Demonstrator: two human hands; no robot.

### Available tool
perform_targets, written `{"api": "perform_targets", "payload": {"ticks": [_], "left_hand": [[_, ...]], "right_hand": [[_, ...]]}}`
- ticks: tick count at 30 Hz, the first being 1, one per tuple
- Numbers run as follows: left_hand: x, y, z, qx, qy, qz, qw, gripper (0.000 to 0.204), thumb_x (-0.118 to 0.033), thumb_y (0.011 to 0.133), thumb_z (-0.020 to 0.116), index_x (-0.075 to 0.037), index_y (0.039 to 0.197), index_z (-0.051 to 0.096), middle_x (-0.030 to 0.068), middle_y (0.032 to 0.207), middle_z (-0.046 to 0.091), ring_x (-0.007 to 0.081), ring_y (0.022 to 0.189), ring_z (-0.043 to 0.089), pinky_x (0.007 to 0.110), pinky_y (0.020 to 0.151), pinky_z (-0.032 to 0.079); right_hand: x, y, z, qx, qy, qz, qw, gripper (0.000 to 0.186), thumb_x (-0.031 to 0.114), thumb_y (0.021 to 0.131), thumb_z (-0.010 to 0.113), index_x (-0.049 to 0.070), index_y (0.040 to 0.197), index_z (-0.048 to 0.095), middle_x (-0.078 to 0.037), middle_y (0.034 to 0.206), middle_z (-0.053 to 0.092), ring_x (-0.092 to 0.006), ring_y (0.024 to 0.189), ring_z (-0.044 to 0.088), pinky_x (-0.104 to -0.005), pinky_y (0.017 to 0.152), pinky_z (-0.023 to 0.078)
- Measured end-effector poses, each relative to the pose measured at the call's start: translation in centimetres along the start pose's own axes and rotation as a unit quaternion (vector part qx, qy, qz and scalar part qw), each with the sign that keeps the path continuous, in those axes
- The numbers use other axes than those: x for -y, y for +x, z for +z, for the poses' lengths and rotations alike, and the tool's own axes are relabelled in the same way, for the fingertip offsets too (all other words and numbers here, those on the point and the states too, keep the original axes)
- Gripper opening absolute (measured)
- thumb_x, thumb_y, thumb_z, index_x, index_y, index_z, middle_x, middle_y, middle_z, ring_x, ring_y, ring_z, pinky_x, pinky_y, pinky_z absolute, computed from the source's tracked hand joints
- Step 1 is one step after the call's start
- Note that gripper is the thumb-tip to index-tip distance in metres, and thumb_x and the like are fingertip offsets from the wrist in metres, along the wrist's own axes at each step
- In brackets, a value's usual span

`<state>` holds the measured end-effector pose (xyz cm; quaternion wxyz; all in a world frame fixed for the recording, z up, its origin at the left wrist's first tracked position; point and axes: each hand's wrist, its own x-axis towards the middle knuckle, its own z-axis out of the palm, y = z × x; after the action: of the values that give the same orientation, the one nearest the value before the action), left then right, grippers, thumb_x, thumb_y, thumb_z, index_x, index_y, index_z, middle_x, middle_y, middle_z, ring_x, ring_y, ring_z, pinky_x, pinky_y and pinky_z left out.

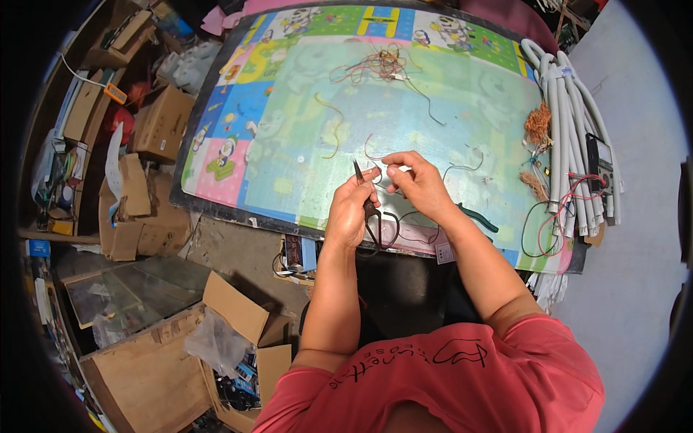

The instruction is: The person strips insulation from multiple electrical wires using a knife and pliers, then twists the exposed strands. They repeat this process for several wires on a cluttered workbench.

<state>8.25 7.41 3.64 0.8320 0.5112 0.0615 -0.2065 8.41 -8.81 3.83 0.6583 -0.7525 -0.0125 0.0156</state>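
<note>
Scissors (369,211), dark and slim, are in the left hand (349,216) at the near edge of the table in the head view, its fingers curled firmly around them, blades up and loops toward the body. Opposite, just beside it, the right hand (422,191) has thumb and forefinger drawn together; a thin red wire (369,146) curves up by its fingertips, but whether they pinch it I cannot tell.

Green-handled pliers (479,219) lie just beside the right forearm. Past the hands, a loose yellow wire (338,123) and a tangle of wires (382,63) rest on the cartoon-printed mat (278,173). Pale grey tubes (557,144) crowd the table's right side, with a copper-coloured bundle (538,126) beside them and a multimeter (603,160) on top, its red leads (577,189) looping over them. Cardboard boxes (162,123) line the left beyond the table, and an open carton (234,307) with a clear plastic bag (219,344) stands lower left.
</note>
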Motion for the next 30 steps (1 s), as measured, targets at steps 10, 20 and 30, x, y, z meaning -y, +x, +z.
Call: {"api": "perform_targets", "payload": {"ticks": [10,20,30], "left_hand": [[0.5,0.0,0.1,0.013,-0.028,-0.019,0.999,0.029,-0.011,0.094,0.046,0.008,0.114,0.053,0.0039,0.08,0.051,0.0136,0.073,0.05,0.028,0.068,0.045],[-0.5,-0.6,-1.0,0.085,-0.135,-0.028,0.987,0.047,-0.014,0.098,0.044,0.012,0.135,0.031,0.0083,0.092,0.055,0.0195,0.086,0.056,0.048,0.09,0.049],[-0.4,-0.7,-1.2,0.072,-0.154,-0.041,0.985,0.042,-0.01,0.097,0.047,0.011,0.132,0.038,0.0096,0.089,0.057,0.0175,0.087,0.057,0.044,0.087,0.052]], "right_hand": [[-0.3,0.1,0.8,-0.026,-0.005,-0.014,1.0,0.011,0.008,0.085,0.065,-0.001,0.089,0.068,-0.01,0.091,0.06,-0.0136,0.063,0.064,-0.0245,0.057,0.05],[-0.9,-0.2,0.8,-0.004,-0.068,-0.068,0.995,0.01,0.007,0.081,0.065,-0.001,0.087,0.068,-0.01,0.076,0.062,-0.014,0.061,0.062,-0.0262,0.055,0.048],[0.9,-0.8,0.7,-0.02,-0.126,-0.123,0.984,0.008,0.006,0.081,0.066,0.0,0.086,0.068,-0.01,0.079,0.061,-0.02,0.06,0.064,-0.0294,0.053,0.05]]}}
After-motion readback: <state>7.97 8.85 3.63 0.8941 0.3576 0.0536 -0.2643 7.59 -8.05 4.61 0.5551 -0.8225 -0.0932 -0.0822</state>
